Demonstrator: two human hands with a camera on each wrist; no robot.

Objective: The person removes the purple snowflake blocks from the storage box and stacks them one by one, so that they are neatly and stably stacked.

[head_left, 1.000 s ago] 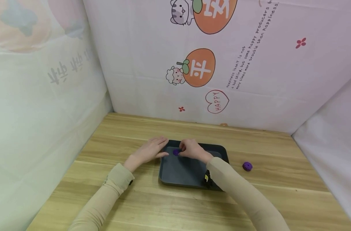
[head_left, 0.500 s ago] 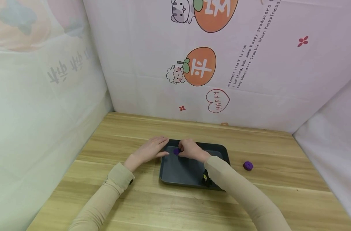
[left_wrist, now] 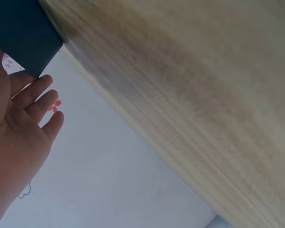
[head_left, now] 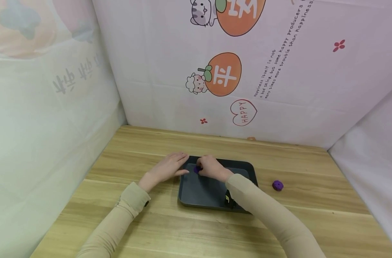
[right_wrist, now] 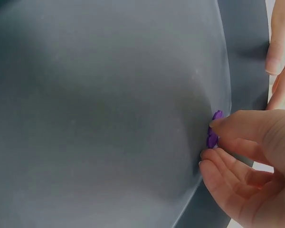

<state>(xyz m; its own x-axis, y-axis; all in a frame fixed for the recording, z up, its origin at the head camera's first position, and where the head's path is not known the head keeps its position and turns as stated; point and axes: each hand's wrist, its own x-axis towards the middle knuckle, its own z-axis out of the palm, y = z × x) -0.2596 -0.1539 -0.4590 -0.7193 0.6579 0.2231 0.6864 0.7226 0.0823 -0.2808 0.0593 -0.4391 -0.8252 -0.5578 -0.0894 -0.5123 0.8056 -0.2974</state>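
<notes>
A dark grey baking tray (head_left: pixel 202 191) lies on the wooden table. My right hand (head_left: pixel 212 167) is over its far left part, pinching a small purple disc with a notched edge (right_wrist: pixel 214 129) between thumb and fingers. In the right wrist view the disc stands on edge against the tray floor, near the rim. My left hand (head_left: pixel 168 167) rests at the tray's far left corner, thumb over the rim, fingers extended. The left wrist view shows its fingertips (left_wrist: pixel 46 81) touching the tray's outer side. The right fingers partly hide the disc in the head view.
Another purple disc (head_left: pixel 277 185), with a small hole in its middle, lies on the table right of the tray. A black strap with a yellow mark (head_left: pixel 228 199) is at the right wrist. White printed cloth (head_left: pixel 170 107) encloses the table's back and sides.
My right hand has shifted slightly left over the tray, covering more of the purple disc. The left hand and the tray look the same.
</notes>
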